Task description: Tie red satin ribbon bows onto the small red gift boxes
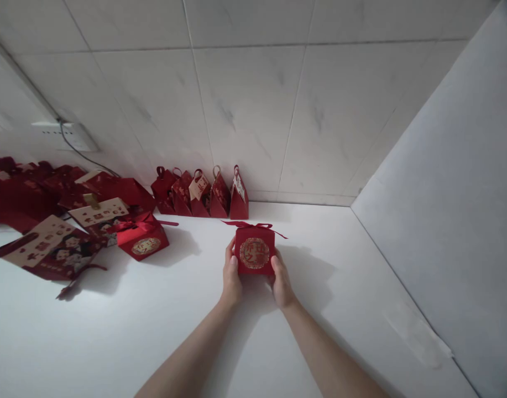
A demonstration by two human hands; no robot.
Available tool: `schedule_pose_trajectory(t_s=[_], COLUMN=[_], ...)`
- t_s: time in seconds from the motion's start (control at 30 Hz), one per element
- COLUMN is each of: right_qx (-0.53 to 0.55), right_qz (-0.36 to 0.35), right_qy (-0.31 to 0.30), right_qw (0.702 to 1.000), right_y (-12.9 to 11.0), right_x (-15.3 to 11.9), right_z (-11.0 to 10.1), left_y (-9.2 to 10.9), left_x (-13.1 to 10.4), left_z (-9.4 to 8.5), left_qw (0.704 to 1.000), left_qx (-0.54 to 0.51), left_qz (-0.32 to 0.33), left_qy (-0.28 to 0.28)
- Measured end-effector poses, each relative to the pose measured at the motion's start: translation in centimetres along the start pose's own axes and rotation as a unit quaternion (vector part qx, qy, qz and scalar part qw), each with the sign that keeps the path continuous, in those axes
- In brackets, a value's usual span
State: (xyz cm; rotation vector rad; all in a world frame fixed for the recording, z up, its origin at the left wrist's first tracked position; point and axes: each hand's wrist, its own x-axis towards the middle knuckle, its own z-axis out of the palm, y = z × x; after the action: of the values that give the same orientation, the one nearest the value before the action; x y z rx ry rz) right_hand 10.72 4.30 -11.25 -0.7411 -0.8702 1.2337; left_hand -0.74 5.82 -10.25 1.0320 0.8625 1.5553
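Note:
Between my two hands is a red gift box (255, 252) with a round gold emblem on its front and a red ribbon bow (255, 225) on top. My left hand (231, 273) grips its left side, thumb at the front edge. On the opposite side my right hand (281, 279) holds it the same way. The fingers behind the box are partly hidden. Just behind it, a row of several small red pointed gift boxes (200, 193) with loop handles stands against the wall. Whether the held box touches the table I cannot tell.
To the left, another red box with a bow (143, 237) stands beside printed cream-and-red gift boxes (56, 249). A heap of dark red boxes (25, 193) lies farther left. A power strip (64, 135) with a cable hangs on the tiled wall (245, 110). A pale panel (452, 182) bounds the white table (162, 331) on the right.

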Motion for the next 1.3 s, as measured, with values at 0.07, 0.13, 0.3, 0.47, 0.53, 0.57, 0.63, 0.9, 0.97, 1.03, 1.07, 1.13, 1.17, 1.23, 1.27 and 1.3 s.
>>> schedule_pose_trajectory(t_s=[0.07, 0.13, 0.3, 0.47, 0.53, 0.57, 0.63, 0.9, 0.97, 1.03, 1.07, 1.13, 1.17, 1.23, 1.27, 1.3], right_qx=[0.007, 0.000, -0.005, -0.032, -0.064, -0.077, -0.093, -0.091, -0.062, -0.049, -0.050, -0.065, -0.075, -0.096, -0.104, -0.108], right_qz=[0.017, 0.019, 0.017, 0.002, -0.014, -0.021, -0.027, -0.023, -0.027, -0.038, -0.043, -0.045, -0.044, -0.044, -0.046, -0.048], right_qy=[-0.014, -0.016, -0.010, 0.000, 0.004, 0.005, 0.003, 0.022, 0.009, 0.000, -0.003, -0.007, -0.005, 0.004, 0.010, 0.016], right_qw=[1.000, 1.000, 1.000, 0.999, 0.998, 0.997, 0.995, 0.995, 0.998, 0.998, 0.998, 0.997, 0.996, 0.994, 0.993, 0.993], right_y=[-0.4, -0.7, -0.6, -0.2, -0.2, -0.2, -0.2, -0.6, -1.0, -1.4, -1.5, -1.8, -1.9, -2.0, -2.0, -2.1], right_x=[0.2, 0.2, 0.1, -0.2, -0.3, -0.4, -0.5, -0.5, -0.6, -0.9, -1.0, -1.1, -1.1, -1.0, -0.9, -0.8], right_z=[-0.4, -0.6, -0.7, -0.7, -0.7, -0.6, -0.6, -0.2, 0.0, 0.2, 0.3, 0.6, 0.7, 0.9, 0.9, 0.9], left_y=[0.0, 0.0, 0.1, 0.3, 0.4, 0.5, 0.6, 0.8, 0.8, 0.8, 0.9, 1.0, 1.0, 1.1, 1.1, 1.2], left_x=[0.1, 0.1, 0.2, 0.2, 0.2, 0.2, 0.3, 0.3, 0.4, 0.6, 0.7, 0.8, 0.8, 0.7, 0.6, 0.5], left_z=[-0.2, -0.2, -0.4, -0.4, -0.3, -0.3, -0.2, -0.2, -0.3, -0.4, -0.4, -0.5, -0.5, -0.6, -0.5, -0.5], left_qw=[1.000, 1.000, 0.999, 0.999, 0.999, 0.999, 0.999, 0.997, 0.993, 0.987, 0.985, 0.986, 0.987, 0.990, 0.992, 0.994], left_qx=[-0.001, -0.006, -0.014, -0.004, -0.013, -0.016, -0.010, -0.014, -0.040, -0.065, -0.069, -0.046, -0.023, 0.014, 0.019, 0.014], left_qz=[-0.006, -0.012, -0.031, -0.037, -0.040, -0.041, -0.038, -0.071, -0.109, -0.145, -0.157, -0.162, -0.158, -0.137, -0.122, -0.109], left_qy=[-0.002, 0.003, 0.000, -0.005, 0.000, 0.002, 0.003, 0.003, 0.004, 0.001, -0.005, -0.005, 0.003, 0.017, 0.012, -0.006])
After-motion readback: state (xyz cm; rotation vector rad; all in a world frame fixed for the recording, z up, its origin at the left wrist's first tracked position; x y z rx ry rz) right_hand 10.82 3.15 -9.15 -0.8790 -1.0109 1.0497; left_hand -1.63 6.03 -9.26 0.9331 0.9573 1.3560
